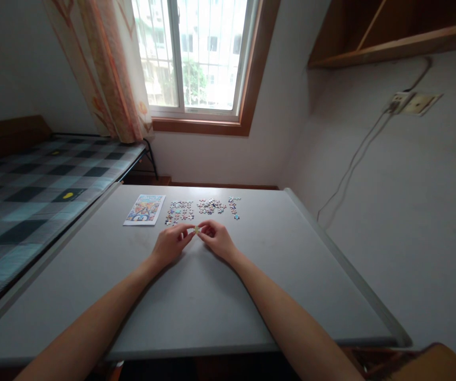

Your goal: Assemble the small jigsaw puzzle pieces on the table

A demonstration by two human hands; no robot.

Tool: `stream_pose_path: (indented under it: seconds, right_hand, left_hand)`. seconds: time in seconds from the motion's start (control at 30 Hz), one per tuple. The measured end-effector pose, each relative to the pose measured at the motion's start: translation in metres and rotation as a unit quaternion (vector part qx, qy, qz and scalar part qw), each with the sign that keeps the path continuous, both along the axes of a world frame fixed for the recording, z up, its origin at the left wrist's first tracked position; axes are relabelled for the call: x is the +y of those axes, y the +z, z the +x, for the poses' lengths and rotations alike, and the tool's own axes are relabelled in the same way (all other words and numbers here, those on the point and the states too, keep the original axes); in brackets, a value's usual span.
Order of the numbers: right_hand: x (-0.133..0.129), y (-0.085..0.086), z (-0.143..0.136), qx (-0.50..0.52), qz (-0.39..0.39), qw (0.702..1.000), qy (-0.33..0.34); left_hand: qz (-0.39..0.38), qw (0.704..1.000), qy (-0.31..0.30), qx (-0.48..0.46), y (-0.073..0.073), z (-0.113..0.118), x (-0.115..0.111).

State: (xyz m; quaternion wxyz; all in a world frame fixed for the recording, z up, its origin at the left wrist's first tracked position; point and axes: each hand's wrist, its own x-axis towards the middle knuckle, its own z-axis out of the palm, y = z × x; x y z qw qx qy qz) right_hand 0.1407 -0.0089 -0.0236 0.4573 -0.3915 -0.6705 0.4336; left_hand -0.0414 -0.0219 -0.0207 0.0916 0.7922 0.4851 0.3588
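Note:
A small pale yellow-green jigsaw puzzle piece (196,230) is pinched between both hands, just above the table. My left hand (171,243) grips its left side with thumb and fingertips. On its right side, my right hand (218,241) holds it the same way. Beyond the hands lie loose puzzle pieces: spread-out pieces (181,210) on the left, a denser pile (211,206) in the middle, and a corner-shaped line of pieces (234,206) on the right. A printed picture sheet (145,210) with colourful artwork lies flat to their left.
The grey table (196,307) has raised side edges. A bed with a checked mattress (64,169) stands along the left. Behind are a curtain (108,69) and a barred window (196,58). A wall socket (404,101) with a hanging cable and a wooden shelf (402,45) are at right.

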Motion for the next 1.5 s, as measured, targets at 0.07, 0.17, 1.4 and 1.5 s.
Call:
stream_pose_path:
  seconds: [0.07,0.17,1.4,1.5]
  right_hand:
    - [-0.0002,0.0005,-0.0001,0.002,-0.001,1.0,-0.002]
    - [-0.0008,0.0015,-0.0003,0.002,-0.003,1.0,-0.003]
    - [-0.0019,0.002,-0.0001,-0.008,-0.007,1.0,0.0]
    - [-0.0016,0.0019,-0.0002,-0.014,-0.006,1.0,-0.002]
  left_hand:
    - [0.001,1.0,-0.001,0.0,-0.0001,0.0001,0.0]
    - [0.003,1.0,-0.004,-0.001,0.0001,0.0007,-0.0001]
    - [0.008,1.0,-0.022,-0.001,-0.0005,0.0,-0.0002]
    - [0.01,1.0,-0.022,-0.001,-0.0014,-0.0003,0.0003]
